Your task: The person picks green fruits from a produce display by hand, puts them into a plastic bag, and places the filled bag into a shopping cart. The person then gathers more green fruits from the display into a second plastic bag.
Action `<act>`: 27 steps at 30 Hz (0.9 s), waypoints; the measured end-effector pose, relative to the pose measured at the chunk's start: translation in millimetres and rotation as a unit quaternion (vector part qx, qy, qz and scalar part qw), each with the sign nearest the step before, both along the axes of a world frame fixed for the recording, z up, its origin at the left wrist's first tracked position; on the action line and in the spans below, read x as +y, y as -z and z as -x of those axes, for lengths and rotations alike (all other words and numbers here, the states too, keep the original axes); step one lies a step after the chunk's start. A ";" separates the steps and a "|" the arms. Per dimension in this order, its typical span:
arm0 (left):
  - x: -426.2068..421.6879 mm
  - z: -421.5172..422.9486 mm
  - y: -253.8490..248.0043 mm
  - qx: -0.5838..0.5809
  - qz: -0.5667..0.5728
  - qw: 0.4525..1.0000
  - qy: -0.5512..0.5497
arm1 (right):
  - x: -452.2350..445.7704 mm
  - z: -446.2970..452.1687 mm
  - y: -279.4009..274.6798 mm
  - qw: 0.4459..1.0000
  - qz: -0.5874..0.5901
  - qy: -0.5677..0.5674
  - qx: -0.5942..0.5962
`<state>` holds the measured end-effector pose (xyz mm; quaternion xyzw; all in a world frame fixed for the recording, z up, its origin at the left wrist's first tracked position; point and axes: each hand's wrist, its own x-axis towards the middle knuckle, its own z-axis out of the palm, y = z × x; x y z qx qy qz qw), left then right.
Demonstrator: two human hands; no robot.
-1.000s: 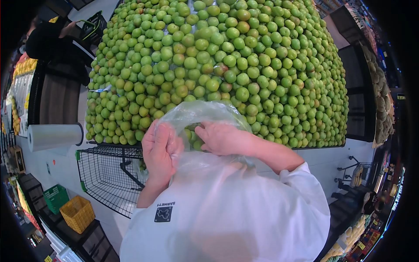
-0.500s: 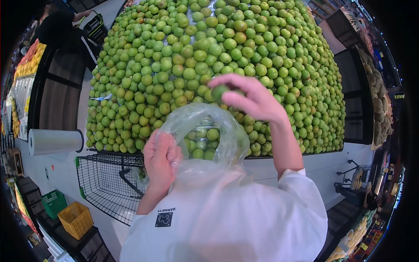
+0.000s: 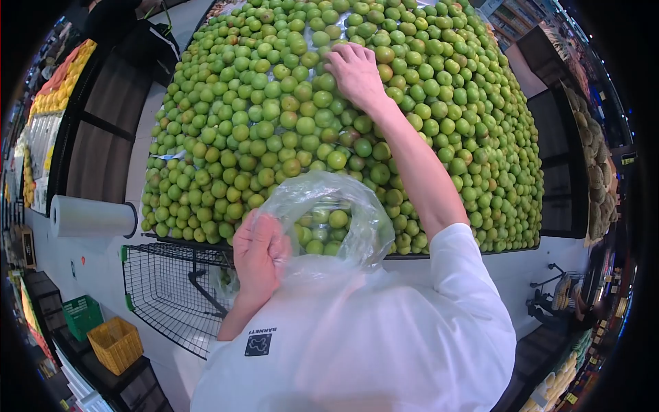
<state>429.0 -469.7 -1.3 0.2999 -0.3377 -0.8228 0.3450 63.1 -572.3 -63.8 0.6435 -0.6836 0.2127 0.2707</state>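
Note:
My left hand (image 3: 261,250) is closed on the rim of a clear plastic bag (image 3: 371,213), held open in front of my chest. Green fruits show through the bag's mouth; whether they lie inside or behind it, I cannot tell. My right hand (image 3: 355,72) reaches far over the big heap of green fruits (image 3: 274,130), its fingers bent down onto the fruits near the top. The fingertips are partly hidden, and what they hold, if anything, I cannot make out.
A wire shopping cart (image 3: 171,288) stands below the heap's left edge, beside a roll of plastic bags (image 3: 93,217). Lower left are a green basket (image 3: 82,316) and a yellow basket (image 3: 117,345). A person in dark clothes (image 3: 117,24) stands at the upper left.
My right hand left the bag's mouth, rose over the heap with a green fruit at its fingers half a second ago, and now lies farther up. My left hand keeps the bag.

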 end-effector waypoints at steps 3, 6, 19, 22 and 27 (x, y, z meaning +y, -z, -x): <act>1.3 -0.6 0.5 0.010 -0.016 1.000 0.010 | 6.7 -2.8 -1.0 0.997 0.071 -0.021 -0.025; -0.2 2.7 3.8 0.040 -0.024 0.999 0.017 | 25.2 -25.3 -10.5 0.990 0.090 -0.050 -0.100; -2.5 -4.0 10.4 0.018 -0.055 0.997 0.059 | 150.8 -268.7 -153.1 0.797 0.208 -0.445 -0.352; 1.4 -3.4 11.9 0.030 -0.037 0.998 0.033 | 151.7 -276.1 -155.4 0.759 0.213 -0.451 -0.419; 5.5 0.6 0.5 0.026 -0.036 0.999 0.006 | 154.0 -279.5 -161.5 0.738 0.178 -0.449 -0.471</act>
